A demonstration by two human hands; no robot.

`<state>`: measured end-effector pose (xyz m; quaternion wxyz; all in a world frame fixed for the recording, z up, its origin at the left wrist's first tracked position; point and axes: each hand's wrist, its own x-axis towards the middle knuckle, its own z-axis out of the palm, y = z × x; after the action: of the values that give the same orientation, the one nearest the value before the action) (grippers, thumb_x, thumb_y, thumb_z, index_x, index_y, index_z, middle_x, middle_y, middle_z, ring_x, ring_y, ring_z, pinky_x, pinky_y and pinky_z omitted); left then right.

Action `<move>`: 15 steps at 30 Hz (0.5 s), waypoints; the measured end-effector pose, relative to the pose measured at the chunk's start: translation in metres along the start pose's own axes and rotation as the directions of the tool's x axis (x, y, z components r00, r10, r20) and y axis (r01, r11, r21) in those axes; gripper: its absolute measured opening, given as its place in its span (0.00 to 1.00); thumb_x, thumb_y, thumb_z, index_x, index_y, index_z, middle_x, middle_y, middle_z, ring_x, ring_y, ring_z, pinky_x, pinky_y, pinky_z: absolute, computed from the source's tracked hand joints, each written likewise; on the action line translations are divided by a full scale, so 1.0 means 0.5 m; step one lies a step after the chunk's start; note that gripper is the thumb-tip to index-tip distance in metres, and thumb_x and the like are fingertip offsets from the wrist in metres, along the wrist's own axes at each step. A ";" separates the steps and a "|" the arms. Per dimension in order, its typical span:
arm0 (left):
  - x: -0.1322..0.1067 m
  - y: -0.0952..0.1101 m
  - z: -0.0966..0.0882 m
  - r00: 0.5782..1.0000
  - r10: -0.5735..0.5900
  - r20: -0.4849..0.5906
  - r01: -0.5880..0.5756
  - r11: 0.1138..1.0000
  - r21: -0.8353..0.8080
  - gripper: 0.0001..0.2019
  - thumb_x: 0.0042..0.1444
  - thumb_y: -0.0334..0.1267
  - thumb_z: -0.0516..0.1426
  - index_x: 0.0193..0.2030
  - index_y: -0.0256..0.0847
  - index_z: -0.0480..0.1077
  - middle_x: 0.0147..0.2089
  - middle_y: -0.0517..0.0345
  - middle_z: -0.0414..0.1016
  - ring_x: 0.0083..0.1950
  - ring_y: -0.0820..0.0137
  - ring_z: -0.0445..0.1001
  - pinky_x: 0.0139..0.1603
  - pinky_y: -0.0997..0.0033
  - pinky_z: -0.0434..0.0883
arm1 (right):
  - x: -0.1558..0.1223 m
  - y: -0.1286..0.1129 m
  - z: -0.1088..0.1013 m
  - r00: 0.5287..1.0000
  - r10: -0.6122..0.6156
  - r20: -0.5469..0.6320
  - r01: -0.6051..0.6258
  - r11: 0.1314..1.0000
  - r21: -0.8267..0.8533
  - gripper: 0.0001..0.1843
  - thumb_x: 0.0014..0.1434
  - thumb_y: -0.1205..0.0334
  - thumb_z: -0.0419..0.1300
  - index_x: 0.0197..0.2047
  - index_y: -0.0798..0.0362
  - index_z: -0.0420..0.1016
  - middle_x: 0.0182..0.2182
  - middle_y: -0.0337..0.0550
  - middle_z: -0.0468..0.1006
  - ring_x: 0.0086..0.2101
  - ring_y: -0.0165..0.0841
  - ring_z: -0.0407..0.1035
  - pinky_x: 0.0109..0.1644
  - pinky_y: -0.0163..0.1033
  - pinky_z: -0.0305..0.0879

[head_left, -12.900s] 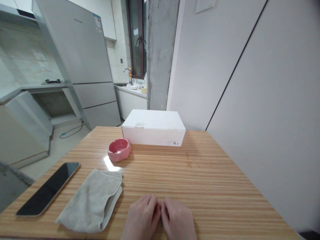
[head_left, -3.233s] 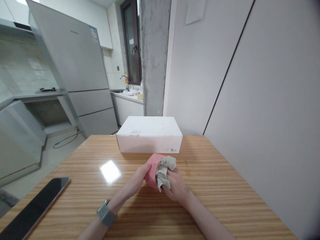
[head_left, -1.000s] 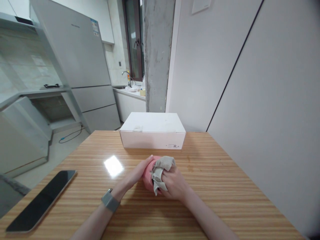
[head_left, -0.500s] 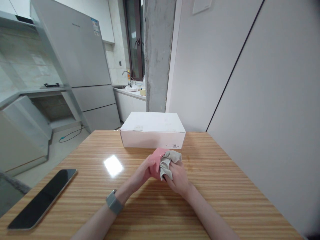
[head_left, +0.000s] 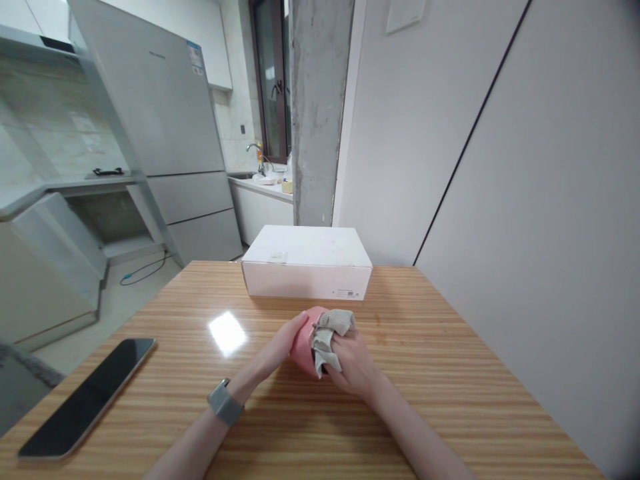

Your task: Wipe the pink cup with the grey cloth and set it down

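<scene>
A pink ashtray [head_left: 303, 347] is held tilted above the middle of the wooden table [head_left: 450, 373]. My left hand [head_left: 281, 345] grips its left side, a grey watch on that wrist. My right hand [head_left: 351, 365] is closed on a bunched grey cloth [head_left: 328, 331] and presses it against the ashtray's right side. The inside of the ashtray is hidden by the cloth and my fingers.
A white cardboard box [head_left: 307, 262] stands at the table's far edge. A black phone [head_left: 87, 396] lies face up near the left edge. A wall runs along the right side; a fridge [head_left: 160, 127] and kitchen counter are beyond the table.
Both hands have lifted from the table and taken up the ashtray and the cloth. In the last second the cloth and ashtray shifted slightly within my hands.
</scene>
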<state>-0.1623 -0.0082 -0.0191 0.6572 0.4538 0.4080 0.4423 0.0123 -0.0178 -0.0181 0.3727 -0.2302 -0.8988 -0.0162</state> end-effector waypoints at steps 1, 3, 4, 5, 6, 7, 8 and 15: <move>0.001 -0.005 0.002 1.000 0.022 0.002 -0.022 1.000 -0.003 0.25 0.57 0.54 0.52 0.49 0.34 0.73 0.54 0.50 0.74 0.61 0.58 0.64 0.66 0.62 0.52 | -0.001 0.002 -0.003 1.000 0.020 -0.015 -0.020 1.000 0.004 0.20 0.65 0.57 0.38 0.36 0.52 0.70 0.34 0.47 0.76 0.37 0.38 0.67 0.45 0.44 0.59; -0.002 -0.011 0.005 0.996 0.049 0.075 -0.046 0.998 -0.041 0.25 0.58 0.54 0.51 0.53 0.35 0.71 0.57 0.49 0.71 0.62 0.57 0.64 0.65 0.58 0.55 | -0.003 0.006 -0.007 0.997 0.063 -0.050 -0.063 0.998 0.003 0.20 0.65 0.58 0.39 0.35 0.52 0.69 0.32 0.47 0.76 0.36 0.38 0.67 0.45 0.44 0.58; -0.003 -0.013 0.006 0.990 0.054 0.129 -0.046 0.997 -0.068 0.26 0.59 0.53 0.50 0.55 0.36 0.69 0.58 0.48 0.70 0.62 0.57 0.63 0.63 0.56 0.57 | -0.004 0.009 -0.008 0.994 0.083 -0.069 -0.083 0.997 -0.001 0.19 0.65 0.58 0.39 0.35 0.52 0.69 0.31 0.46 0.75 0.36 0.38 0.67 0.45 0.44 0.58; -0.005 -0.014 0.008 0.982 0.059 0.177 -0.043 0.995 -0.093 0.25 0.60 0.52 0.50 0.57 0.38 0.67 0.60 0.48 0.68 0.62 0.56 0.63 0.62 0.55 0.59 | -0.005 0.011 -0.008 0.991 0.101 -0.085 -0.102 0.995 -0.005 0.19 0.65 0.59 0.40 0.35 0.52 0.69 0.31 0.46 0.75 0.36 0.38 0.67 0.45 0.45 0.58; -0.006 -0.015 0.009 0.976 0.060 0.209 -0.036 0.993 -0.117 0.25 0.60 0.51 0.50 0.59 0.38 0.65 0.61 0.48 0.67 0.62 0.56 0.63 0.61 0.54 0.60 | -0.007 0.014 -0.008 0.988 0.118 -0.097 -0.119 0.993 -0.009 0.18 0.65 0.60 0.40 0.35 0.52 0.69 0.31 0.47 0.75 0.36 0.38 0.67 0.45 0.45 0.58; -0.006 -0.015 0.011 0.975 0.049 0.218 -0.017 0.989 -0.144 0.24 0.60 0.50 0.50 0.59 0.39 0.65 0.61 0.48 0.67 0.62 0.55 0.64 0.59 0.54 0.62 | -0.008 0.016 -0.008 0.986 0.130 -0.102 -0.132 0.991 -0.013 0.18 0.65 0.60 0.41 0.35 0.52 0.69 0.31 0.47 0.75 0.36 0.38 0.67 0.45 0.44 0.58; -0.004 -0.016 0.012 0.978 0.029 0.208 0.008 0.985 -0.174 0.24 0.60 0.48 0.51 0.59 0.38 0.65 0.60 0.47 0.67 0.61 0.55 0.65 0.58 0.55 0.63 | -0.010 0.019 -0.008 0.987 0.131 -0.095 -0.133 0.991 -0.017 0.17 0.64 0.60 0.41 0.35 0.52 0.69 0.32 0.47 0.75 0.36 0.38 0.67 0.45 0.44 0.58; 0.001 -0.007 0.020 0.993 -0.077 0.085 0.098 0.958 -0.269 0.27 0.58 0.54 0.49 0.51 0.31 0.71 0.45 0.46 0.79 0.51 0.56 0.73 0.55 0.59 0.66 | -0.010 0.017 -0.001 0.993 -0.083 0.089 0.091 0.991 -0.095 0.16 0.62 0.58 0.45 0.41 0.52 0.72 0.37 0.47 0.77 0.42 0.40 0.67 0.53 0.47 0.55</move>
<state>-0.1520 -0.0110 -0.0199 0.7469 0.3567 0.3384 0.4476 0.0195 -0.0122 -0.0225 0.3213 -0.2093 -0.9211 -0.0672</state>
